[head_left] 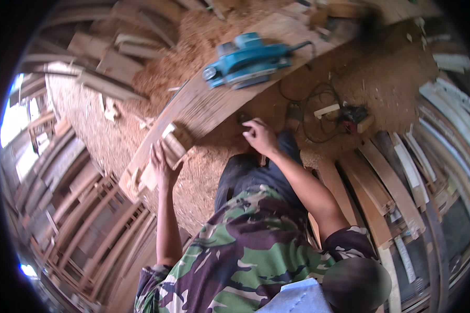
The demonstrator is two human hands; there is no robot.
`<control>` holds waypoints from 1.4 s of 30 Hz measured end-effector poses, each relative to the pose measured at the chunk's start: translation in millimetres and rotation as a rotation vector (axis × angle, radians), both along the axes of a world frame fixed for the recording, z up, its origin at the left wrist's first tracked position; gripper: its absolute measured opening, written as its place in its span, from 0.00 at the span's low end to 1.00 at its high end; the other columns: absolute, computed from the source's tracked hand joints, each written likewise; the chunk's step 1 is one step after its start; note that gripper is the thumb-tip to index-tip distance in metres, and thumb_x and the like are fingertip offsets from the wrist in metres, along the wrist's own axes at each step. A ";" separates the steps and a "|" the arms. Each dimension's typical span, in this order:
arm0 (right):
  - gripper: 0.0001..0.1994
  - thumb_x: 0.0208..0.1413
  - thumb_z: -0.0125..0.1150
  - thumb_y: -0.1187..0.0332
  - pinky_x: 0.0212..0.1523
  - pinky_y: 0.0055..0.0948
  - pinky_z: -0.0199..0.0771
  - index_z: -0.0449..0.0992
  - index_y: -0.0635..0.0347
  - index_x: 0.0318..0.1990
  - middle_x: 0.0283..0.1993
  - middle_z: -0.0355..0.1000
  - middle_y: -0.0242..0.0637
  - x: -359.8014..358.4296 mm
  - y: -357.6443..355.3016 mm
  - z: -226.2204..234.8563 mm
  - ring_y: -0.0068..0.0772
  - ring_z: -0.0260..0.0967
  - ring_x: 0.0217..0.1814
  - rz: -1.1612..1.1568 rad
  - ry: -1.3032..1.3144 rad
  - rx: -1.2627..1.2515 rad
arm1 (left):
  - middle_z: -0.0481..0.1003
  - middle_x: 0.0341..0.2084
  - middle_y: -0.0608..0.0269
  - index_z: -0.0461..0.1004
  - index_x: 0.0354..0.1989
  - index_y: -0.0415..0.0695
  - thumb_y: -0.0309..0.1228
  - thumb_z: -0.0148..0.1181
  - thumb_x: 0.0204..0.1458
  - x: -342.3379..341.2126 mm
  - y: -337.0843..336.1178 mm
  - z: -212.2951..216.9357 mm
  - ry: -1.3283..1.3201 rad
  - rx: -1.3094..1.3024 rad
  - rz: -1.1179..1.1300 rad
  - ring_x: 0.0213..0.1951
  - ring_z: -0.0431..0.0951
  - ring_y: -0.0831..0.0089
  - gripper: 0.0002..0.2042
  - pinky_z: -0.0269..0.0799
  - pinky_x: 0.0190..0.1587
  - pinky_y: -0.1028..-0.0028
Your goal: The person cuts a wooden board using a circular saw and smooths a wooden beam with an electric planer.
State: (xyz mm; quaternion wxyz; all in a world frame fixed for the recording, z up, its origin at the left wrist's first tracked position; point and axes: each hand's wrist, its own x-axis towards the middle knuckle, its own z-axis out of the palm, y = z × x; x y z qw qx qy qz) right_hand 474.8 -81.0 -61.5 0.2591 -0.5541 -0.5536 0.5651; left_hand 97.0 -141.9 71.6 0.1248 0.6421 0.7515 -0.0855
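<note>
My left hand (164,166) is at the near left end of a long wooden plank (209,104). Its fingers lie along one side of a short wooden block (176,142), with the thumb on the other side at the near end. Above my lap, my right hand (261,137) hangs in the air, fingers loosely curled and apart, with nothing visible in it. A blue electric hand planer (248,62) rests farther up the plank, slightly blurred, its cord leaving to the right. Neither hand touches the planer.
Wood shavings (164,73) cover the ground beyond the plank. A coiled black cable (321,104) and a red-and-black tool (354,117) lie on the floor to the right. Stacked boards (373,180) stand at the right, with more timber pieces (102,229) at the left.
</note>
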 end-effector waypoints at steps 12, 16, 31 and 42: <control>0.22 0.55 0.63 0.62 0.44 0.51 0.77 0.79 0.52 0.58 0.41 0.79 0.44 399.8 -59.2 -315.0 0.53 0.76 0.42 0.011 -1.369 0.104 | 0.45 0.78 0.35 0.38 0.80 0.36 0.39 0.67 0.59 50.0 3.2 -5.0 0.325 -0.085 -0.056 0.78 0.47 0.40 0.50 0.47 0.80 0.55; 0.16 0.60 0.59 0.66 0.39 0.47 0.78 0.80 0.52 0.55 0.36 0.79 0.42 449.8 -85.3 -428.4 0.52 0.76 0.37 0.324 -1.319 0.231 | 0.49 0.77 0.36 0.41 0.80 0.36 0.29 0.71 0.54 45.8 12.9 -12.3 0.304 -0.098 0.040 0.77 0.51 0.42 0.50 0.53 0.78 0.58; 0.34 0.62 0.66 0.58 0.55 0.55 0.79 0.62 0.50 0.75 0.50 0.82 0.51 544.1 -50.8 -222.6 0.60 0.80 0.52 0.528 -1.232 -0.266 | 0.50 0.74 0.39 0.47 0.80 0.45 0.54 0.75 0.48 92.1 35.7 18.3 0.442 0.006 -0.022 0.73 0.52 0.37 0.56 0.49 0.74 0.41; 0.19 0.58 0.66 0.79 0.17 0.22 0.65 0.71 0.65 0.56 0.28 0.70 0.31 406.9 -93.3 126.0 0.16 0.62 0.19 -0.699 -0.066 -0.330 | 0.78 0.45 0.49 0.73 0.64 0.48 0.48 0.71 0.56 237.0 251.3 10.4 -0.474 0.210 -0.055 0.43 0.83 0.52 0.30 0.79 0.47 0.55</control>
